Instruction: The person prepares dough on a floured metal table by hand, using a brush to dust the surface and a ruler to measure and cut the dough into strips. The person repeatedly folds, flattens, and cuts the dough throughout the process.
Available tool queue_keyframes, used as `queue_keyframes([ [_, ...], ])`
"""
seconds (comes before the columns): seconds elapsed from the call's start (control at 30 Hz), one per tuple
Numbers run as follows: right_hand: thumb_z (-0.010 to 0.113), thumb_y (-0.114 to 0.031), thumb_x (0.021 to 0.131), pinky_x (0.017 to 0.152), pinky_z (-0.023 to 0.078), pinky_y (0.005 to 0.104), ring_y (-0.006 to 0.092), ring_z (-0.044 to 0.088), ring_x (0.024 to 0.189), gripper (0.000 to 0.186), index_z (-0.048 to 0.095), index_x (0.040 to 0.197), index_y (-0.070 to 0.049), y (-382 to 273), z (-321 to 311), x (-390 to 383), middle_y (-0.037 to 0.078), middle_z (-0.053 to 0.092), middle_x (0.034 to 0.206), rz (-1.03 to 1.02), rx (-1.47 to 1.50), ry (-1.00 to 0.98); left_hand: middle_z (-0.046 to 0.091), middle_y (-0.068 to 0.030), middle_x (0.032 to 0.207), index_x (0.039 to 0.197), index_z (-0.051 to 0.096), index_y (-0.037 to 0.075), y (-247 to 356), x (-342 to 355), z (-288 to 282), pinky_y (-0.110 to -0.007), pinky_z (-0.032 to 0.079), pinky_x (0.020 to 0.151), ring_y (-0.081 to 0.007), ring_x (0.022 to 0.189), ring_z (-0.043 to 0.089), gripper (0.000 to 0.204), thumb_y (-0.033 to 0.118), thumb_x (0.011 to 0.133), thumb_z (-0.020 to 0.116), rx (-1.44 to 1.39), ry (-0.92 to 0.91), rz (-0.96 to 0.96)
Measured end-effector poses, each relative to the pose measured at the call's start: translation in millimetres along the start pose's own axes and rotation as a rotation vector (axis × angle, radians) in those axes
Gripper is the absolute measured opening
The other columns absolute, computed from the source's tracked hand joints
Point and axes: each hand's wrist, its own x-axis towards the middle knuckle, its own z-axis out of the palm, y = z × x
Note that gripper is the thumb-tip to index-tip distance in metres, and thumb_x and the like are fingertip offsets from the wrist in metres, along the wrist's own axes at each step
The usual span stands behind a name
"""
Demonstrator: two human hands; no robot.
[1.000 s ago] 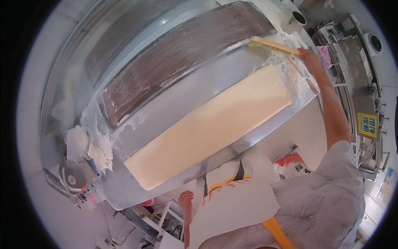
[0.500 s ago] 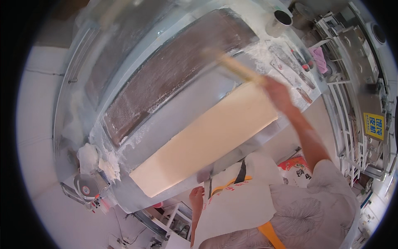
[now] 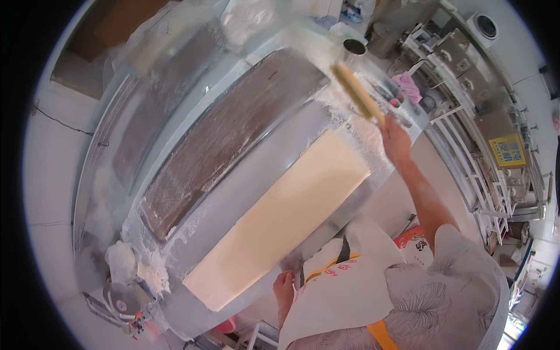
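Observation:
My right hand point(image 3: 395, 140) grips a long wooden brush point(image 3: 357, 92) with pale bristles, held over the floury right end of the steel worktop point(image 3: 293, 133). A long sheet of pale dough point(image 3: 278, 220) lies along the near side of the top. Behind it stretches a dark brown, flour-dusted board point(image 3: 233, 139). My left hand point(image 3: 283, 288) hangs low by the worktop's near edge, beside my apron point(image 3: 335, 297), its fingers curled; whether they hold anything is too small to tell.
A steel canister point(image 3: 353, 51), a pink cloth point(image 3: 406, 87) and several floury tools sit at the far right. A white metal rack and steel equipment point(image 3: 455, 58) line the right side. A bag with a flour heap point(image 3: 153, 272) and a metal machine point(image 3: 118, 307) stand at the left.
The brush in my right hand swung leftward over the top, then back rightward, and now points up toward the canister. The view has shifted, so the worktop appears lower and more steeply angled.

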Motion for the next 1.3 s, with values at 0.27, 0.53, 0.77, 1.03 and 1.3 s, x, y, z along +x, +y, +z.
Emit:
queue_keyframes([
  [0.27,0.052,-0.034,0.110,0.092,0.054,0.0504,0.0359,0.068,0.114,0.041,0.060,0.145,-0.016,19.3,-0.6,-48.2,0.019,0.070,0.122,0.030,0.102,-0.046,0.078,-0.0107,0.107,0.116,0.075,-0.002,50.3,9.8,22.6,-0.033,0.058,0.088,-0.0178,0.100,0.073,0.024,0.016,0.104,0.064,-0.038,-0.056,0.137],
  [0.53,0.060,-0.027,0.105,0.080,0.057,0.0499,0.0361,0.067,0.098,0.042,0.059,0.145,-0.016,-91.0,99.2,166.0,0.014,0.066,0.105,-0.436,0.044,0.112,0.077,-0.0107,0.107,0.116,0.074,-0.002,83.4,-16.0,69.4,-0.034,0.059,0.089,-0.0174,0.098,0.073,0.024,0.017,0.106,0.063,-0.054,0.155,0.056],
  [0.77,0.065,-0.027,0.099,0.091,0.052,0.0506,0.0348,0.063,0.110,0.030,0.067,0.123,-0.010,-86.9,135.2,263.1,0.014,0.070,0.107,-0.794,0.049,0.111,0.076,-0.0108,0.108,0.116,0.072,-0.003,131.3,-25.2,165.1,-0.034,0.060,0.090,-0.0183,0.101,0.073,0.022,0.015,0.107,0.062,-0.045,0.272,0.070],
  [1.03,0.068,-0.019,0.099,0.086,0.050,0.0525,0.0408,0.064,0.098,0.016,0.068,0.107,-0.005,123.0,47.8,123.0,0.017,0.069,0.100,-0.343,0.235,-0.381,0.077,-0.0112,0.108,0.115,0.072,-0.001,155.3,-12.4,226.1,-0.035,0.058,0.091,-0.0198,0.102,0.073,0.021,0.012,0.108,0.059,-0.039,0.355,0.091],
  [1.3,0.074,-0.012,0.089,0.091,0.051,0.0523,0.0418,0.062,0.106,0.027,0.060,0.110,-0.004,131.7,68.3,123.7,0.022,0.064,0.110,-0.264,0.012,-0.155,0.075,-0.0108,0.108,0.115,0.071,-0.002,195.9,1.5,246.2,-0.034,0.059,0.089,-0.0193,0.103,0.072,0.020,0.012,0.108,0.059,0.042,0.275,0.135],
])
